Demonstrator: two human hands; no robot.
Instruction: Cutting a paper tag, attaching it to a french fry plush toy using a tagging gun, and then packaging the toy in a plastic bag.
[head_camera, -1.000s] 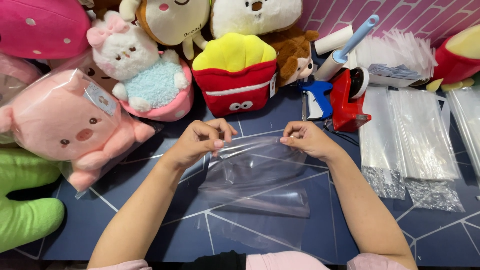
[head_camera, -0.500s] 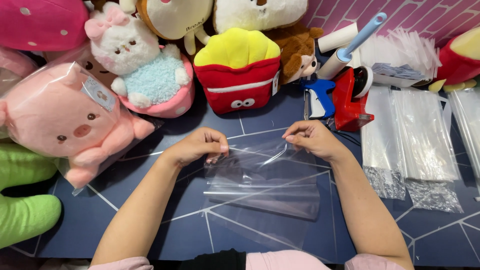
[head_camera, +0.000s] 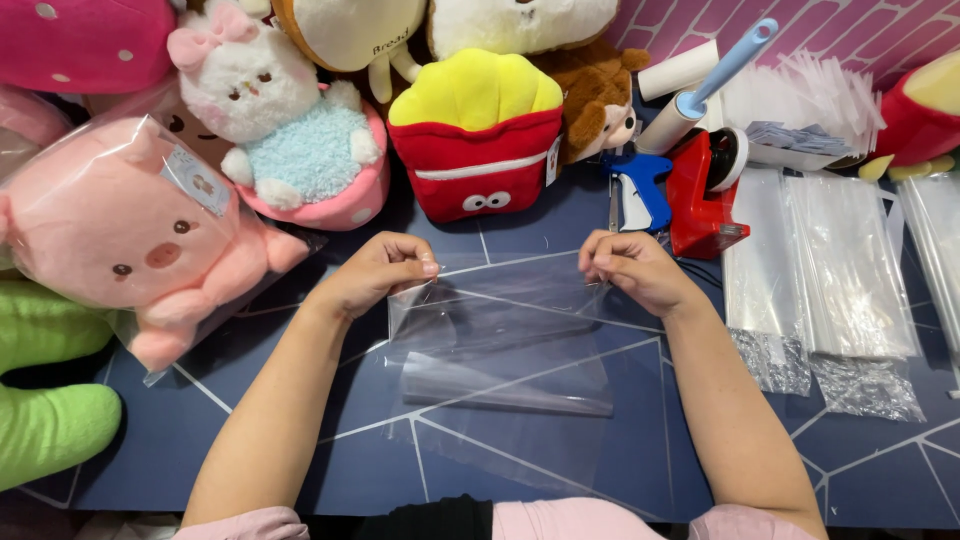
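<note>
- A person's two bare forearms reach in from the near edge of a dark blue worktop (head_camera: 150, 440) marked with thin white lines.
- The left hand (head_camera: 375, 272) pinches the upper left corner of a clear plastic bag (head_camera: 505, 340), fingers closed on the film.
- The right hand (head_camera: 628, 270) pinches the bag's upper right corner the same way, fingers together on the plastic.
- The bag hangs between the hands over the middle of the worktop; its lower part folds and rests on the surface towards the near edge.
- Along the far edge stand soft toys: a red and yellow fries plush (head_camera: 475, 135) straight ahead, and a white bunny plush (head_camera: 275, 125) in a pink cup to its left.
- By the left edge lies a pink pig plush (head_camera: 130, 235) wrapped in clear plastic, with a green plush (head_camera: 50, 400) nearer the near left corner.
- Towards the right edge lie stacks of clear bags (head_camera: 830, 270), just beside a red tape dispenser (head_camera: 705, 190) and a blue tagging gun (head_camera: 638, 190).
</note>
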